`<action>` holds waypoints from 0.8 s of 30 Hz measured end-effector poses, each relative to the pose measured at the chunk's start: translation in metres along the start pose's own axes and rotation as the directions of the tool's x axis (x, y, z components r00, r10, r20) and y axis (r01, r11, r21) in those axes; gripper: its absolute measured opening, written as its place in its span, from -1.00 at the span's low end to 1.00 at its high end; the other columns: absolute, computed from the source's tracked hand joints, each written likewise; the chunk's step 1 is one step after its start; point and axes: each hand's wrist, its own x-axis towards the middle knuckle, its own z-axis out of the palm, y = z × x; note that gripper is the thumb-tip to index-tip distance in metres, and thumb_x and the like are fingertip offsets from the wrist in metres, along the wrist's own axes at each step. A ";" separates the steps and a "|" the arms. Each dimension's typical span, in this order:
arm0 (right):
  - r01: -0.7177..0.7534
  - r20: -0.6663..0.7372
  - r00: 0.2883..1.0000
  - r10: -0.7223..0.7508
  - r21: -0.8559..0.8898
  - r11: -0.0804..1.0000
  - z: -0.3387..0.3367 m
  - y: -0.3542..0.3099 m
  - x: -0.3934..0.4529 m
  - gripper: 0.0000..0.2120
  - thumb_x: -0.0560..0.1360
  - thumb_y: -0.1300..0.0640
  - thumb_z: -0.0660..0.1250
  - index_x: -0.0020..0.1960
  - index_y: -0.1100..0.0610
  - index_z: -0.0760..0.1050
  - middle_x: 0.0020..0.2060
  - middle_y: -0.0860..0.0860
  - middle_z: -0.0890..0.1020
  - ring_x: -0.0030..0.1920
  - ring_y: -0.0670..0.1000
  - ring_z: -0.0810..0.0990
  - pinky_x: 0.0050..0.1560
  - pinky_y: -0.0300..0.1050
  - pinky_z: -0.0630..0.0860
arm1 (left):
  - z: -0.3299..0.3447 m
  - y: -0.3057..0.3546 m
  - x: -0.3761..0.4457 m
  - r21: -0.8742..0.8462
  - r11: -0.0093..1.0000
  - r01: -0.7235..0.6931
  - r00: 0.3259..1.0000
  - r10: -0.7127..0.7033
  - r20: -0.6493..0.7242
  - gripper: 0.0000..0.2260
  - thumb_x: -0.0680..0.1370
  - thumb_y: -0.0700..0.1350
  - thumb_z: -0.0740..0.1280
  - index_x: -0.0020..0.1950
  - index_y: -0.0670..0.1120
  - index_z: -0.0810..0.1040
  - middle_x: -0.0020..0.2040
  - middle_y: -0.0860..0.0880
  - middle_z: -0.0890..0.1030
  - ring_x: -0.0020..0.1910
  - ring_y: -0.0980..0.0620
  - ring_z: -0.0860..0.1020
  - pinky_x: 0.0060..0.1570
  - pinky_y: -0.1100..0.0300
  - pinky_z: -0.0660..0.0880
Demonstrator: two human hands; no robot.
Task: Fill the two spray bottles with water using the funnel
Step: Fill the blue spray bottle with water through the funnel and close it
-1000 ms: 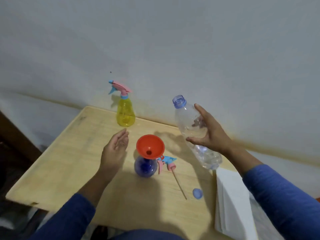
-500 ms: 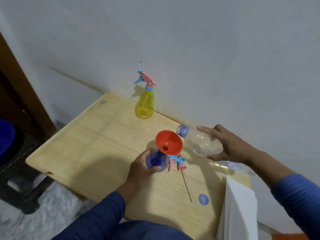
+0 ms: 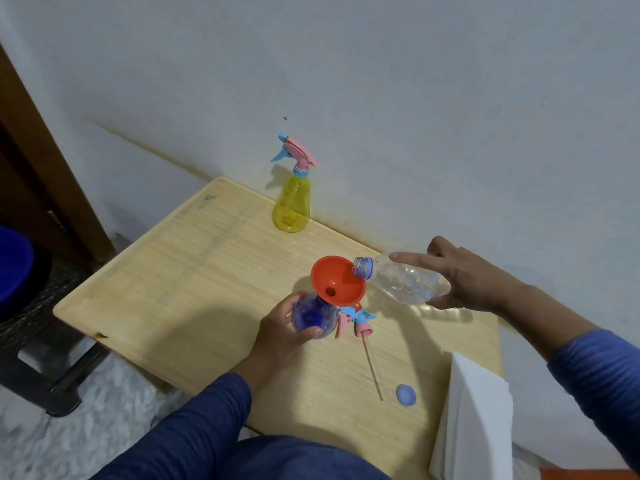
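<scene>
Currently the left hand (image 3: 277, 336) wraps its grip around the round blue translucent spray bottle (image 3: 313, 316), fingers and thumb curled on its body, holding it upright on the light wooden surface (image 3: 194, 271). Orange plastic funnel (image 3: 337, 282) sits in the bottle's neck, tilted slightly toward the camera, spout hole visible.

Right hand (image 3: 464, 275) holds the clear plastic water bottle (image 3: 403, 280) nearly horizontal: thumb under the body, fingers over it, index finger stretched along the top. Grip is closed around the bottle. Its open blue-ringed mouth is at the funnel's right rim, touching or just over it; I can't tell which. Can't make out a water stream.

Detached pink-and-blue spray trigger head (image 3: 356, 320) lies on the surface just right of the blue bottle, under the funnel's edge, its thin dip tube (image 3: 372, 368) pointing toward the near edge. Small blue bottle cap (image 3: 406, 394) lies near the tube's end, apart from it.

Yellow translucent spray bottle (image 3: 291, 206) stands upright at the far edge of the surface by the white wall (image 3: 415, 98), pink-and-blue trigger head screwed on, well apart from both hands.

White folded paper stack (image 3: 474, 420) at the right near corner. Both sleeves are blue. Dark blue round object (image 3: 14, 265) at the left edge of view, off the surface.
</scene>
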 end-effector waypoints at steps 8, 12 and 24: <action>0.009 0.010 1.000 -0.009 -0.065 0.998 -0.006 -0.001 0.001 0.05 0.31 0.09 0.52 0.32 -0.54 -0.20 -0.08 -0.03 0.27 -0.26 0.02 0.33 -0.21 -0.15 0.38 | 0.000 -0.003 0.001 -0.032 0.999 -0.008 1.000 0.008 0.007 -0.35 0.28 0.04 0.51 0.33 0.03 0.38 0.15 0.14 0.49 0.09 0.14 0.48 -0.24 0.55 0.44; 0.001 0.007 1.000 0.000 -0.094 0.996 -0.007 -0.002 0.002 0.03 0.32 0.09 0.50 0.33 -0.52 -0.19 -0.07 -0.05 0.24 -0.25 0.03 0.31 -0.16 -0.09 0.45 | 0.000 -0.004 0.002 -0.073 0.997 -0.001 1.000 0.002 0.017 -0.25 0.15 0.23 0.42 0.31 0.09 0.38 0.15 0.15 0.50 0.11 0.15 0.49 -0.23 0.52 0.45; 0.002 0.025 1.000 0.001 -0.150 0.989 -0.011 -0.002 0.002 -0.02 0.35 0.08 0.45 0.31 -0.51 -0.21 -0.05 -0.04 0.21 -0.20 0.03 0.29 -0.12 -0.18 0.30 | 0.000 -0.001 0.002 -0.076 0.997 0.002 1.000 0.000 0.029 -0.28 0.13 0.25 0.42 0.26 0.14 0.36 0.14 0.18 0.49 0.09 0.14 0.50 -0.24 0.56 0.43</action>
